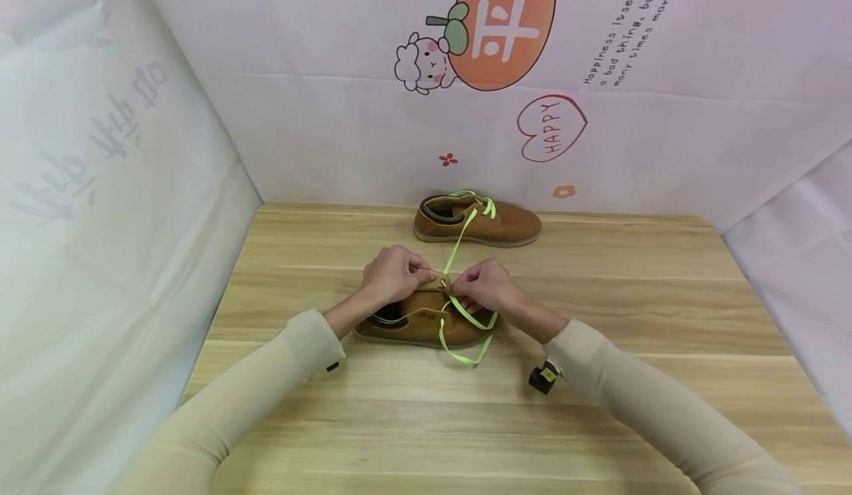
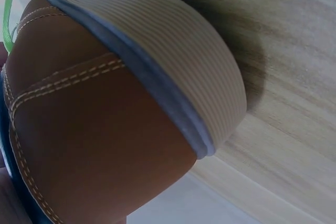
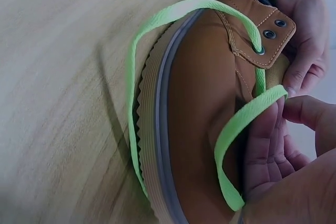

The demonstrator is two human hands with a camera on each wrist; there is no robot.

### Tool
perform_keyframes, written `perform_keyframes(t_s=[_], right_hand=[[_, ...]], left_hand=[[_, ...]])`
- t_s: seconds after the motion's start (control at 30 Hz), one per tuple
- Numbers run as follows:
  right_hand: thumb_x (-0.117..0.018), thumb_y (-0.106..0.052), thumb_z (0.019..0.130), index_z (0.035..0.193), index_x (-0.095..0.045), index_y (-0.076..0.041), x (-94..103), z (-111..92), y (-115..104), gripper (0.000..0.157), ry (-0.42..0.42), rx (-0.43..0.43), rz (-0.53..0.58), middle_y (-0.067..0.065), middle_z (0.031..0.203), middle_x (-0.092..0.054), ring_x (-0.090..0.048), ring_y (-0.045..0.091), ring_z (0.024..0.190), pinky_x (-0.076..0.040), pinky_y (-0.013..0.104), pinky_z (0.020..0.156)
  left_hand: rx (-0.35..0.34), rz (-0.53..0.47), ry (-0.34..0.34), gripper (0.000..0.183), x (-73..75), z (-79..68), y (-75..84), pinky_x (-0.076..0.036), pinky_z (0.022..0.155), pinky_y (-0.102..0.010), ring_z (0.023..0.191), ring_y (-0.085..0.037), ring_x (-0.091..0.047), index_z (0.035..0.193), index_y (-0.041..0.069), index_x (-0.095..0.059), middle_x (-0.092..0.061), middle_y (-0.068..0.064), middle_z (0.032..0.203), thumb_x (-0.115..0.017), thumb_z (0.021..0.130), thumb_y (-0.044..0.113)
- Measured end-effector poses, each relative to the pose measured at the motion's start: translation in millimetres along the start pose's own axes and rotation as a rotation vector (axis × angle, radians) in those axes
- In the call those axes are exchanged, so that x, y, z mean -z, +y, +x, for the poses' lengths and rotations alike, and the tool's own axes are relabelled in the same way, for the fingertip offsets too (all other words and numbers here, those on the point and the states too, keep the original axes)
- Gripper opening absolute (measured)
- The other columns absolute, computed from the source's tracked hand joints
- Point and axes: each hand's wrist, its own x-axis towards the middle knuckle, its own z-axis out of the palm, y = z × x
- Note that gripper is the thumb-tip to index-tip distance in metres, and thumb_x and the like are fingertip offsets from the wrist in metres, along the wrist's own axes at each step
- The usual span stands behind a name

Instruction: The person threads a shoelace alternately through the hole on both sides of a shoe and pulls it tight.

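A brown leather shoe lies in front of me, toe to the right, with a bright green shoelace threaded through a front eyelet. My left hand pinches the far eyelet flap between thumb and fingers. Close to that flap's eyelet, my right hand pinches the lace with thumb and forefinger. A loop of lace hangs over the near side of the toe. On the near flap, two eyelets show without lace in the right wrist view. The left wrist view is mostly the heel and ribbed sole.
A second brown shoe with green lace stands behind, near the white back wall, toe also right. A strand of lace runs between it and the near shoe. The wooden table has white printed sheets behind and at its sides.
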Motion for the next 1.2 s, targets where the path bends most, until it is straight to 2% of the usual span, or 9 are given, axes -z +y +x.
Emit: perform_keyframes(t_s=[0.33,0.53,0.67,0.8,0.87,1.03,1.2], right_hand=[[-0.078,-0.008,0.095,0.088,-0.081,0.001,-5.2,1,0,0.012,0.036,0.019,-0.022,0.003,0.068,-0.071,-0.066,0.012,0.059,-0.059,0.026,0.058],[-0.078,-0.009,0.095,0.087,-0.080,0.001,-8.3,3,1,0.013,0.074,0.072,-0.045,0.003,0.069,-0.073,-0.067,0.012,0.058,-0.059,0.026,0.056],[-0.081,-0.012,0.093,0.083,-0.077,-0.002,-7.9,5,3,0.015,0.134,0.203,-0.171,0.003,0.069,-0.073,-0.066,0.012,0.056,-0.056,0.025,0.054],[-0.085,-0.019,0.090,0.084,-0.076,-0.007,-6.3,8,6,0.017,0.218,0.369,-0.353,0.001,0.073,-0.074,-0.065,0.009,0.062,-0.052,0.023,0.059],[-0.086,-0.020,0.090,0.087,-0.077,-0.008,-6.0,8,7,0.015,0.230,0.435,-0.406,0.000,0.077,-0.075,-0.067,0.009,0.067,-0.054,0.024,0.064],[-0.082,-0.015,0.093,0.091,-0.082,-0.006,-5.9,9,10,0.009,0.190,0.543,-0.436,0.002,0.081,-0.078,-0.073,0.015,0.071,-0.058,0.027,0.066],[-0.081,-0.010,0.093,0.093,-0.083,-0.005,-4.9,9,12,0.005,0.171,0.605,-0.445,0.005,0.087,-0.079,-0.073,0.018,0.073,-0.058,0.026,0.065]], left_hand=[[0.006,0.009,-0.005,0.016,1.0,-0.7,0.9,-0.040,0.057,-0.031,0.064,-0.010,-0.054,0.096,0.026,-0.087,-0.078,0.011,0.081,-0.080,0.095,0.040],[0.002,0.014,-0.007,0.016,0.8,0.4,-0.1,-0.040,0.057,-0.031,0.066,-0.010,-0.055,0.096,0.026,-0.087,-0.080,0.010,0.087,-0.080,0.095,0.040],[-0.011,0.024,0.002,0.015,0.3,0.3,-0.5,-0.043,0.057,-0.032,0.068,-0.010,-0.058,0.096,0.026,-0.087,-0.080,0.010,0.089,-0.081,0.094,0.040],[-0.044,0.051,0.032,0.014,0.0,-0.2,0.1,-0.041,0.056,-0.031,0.065,-0.010,-0.057,0.093,0.026,-0.087,-0.079,0.011,0.084,-0.083,0.092,0.039],[-0.070,0.067,0.051,0.012,0.3,-1.0,0.9,-0.040,0.055,-0.031,0.063,-0.010,-0.056,0.090,0.025,-0.086,-0.078,0.011,0.081,-0.085,0.091,0.037],[-0.169,0.123,0.087,0.013,0.3,-4.7,3.6,-0.042,0.054,-0.029,0.061,-0.008,-0.060,0.079,0.022,-0.083,-0.075,0.011,0.073,-0.090,0.086,0.031],[-0.289,0.221,0.126,0.018,-1.9,-9.7,6.1,-0.047,0.055,-0.031,0.062,-0.011,-0.062,0.074,0.019,-0.078,-0.073,0.008,0.071,-0.093,0.084,0.024]])
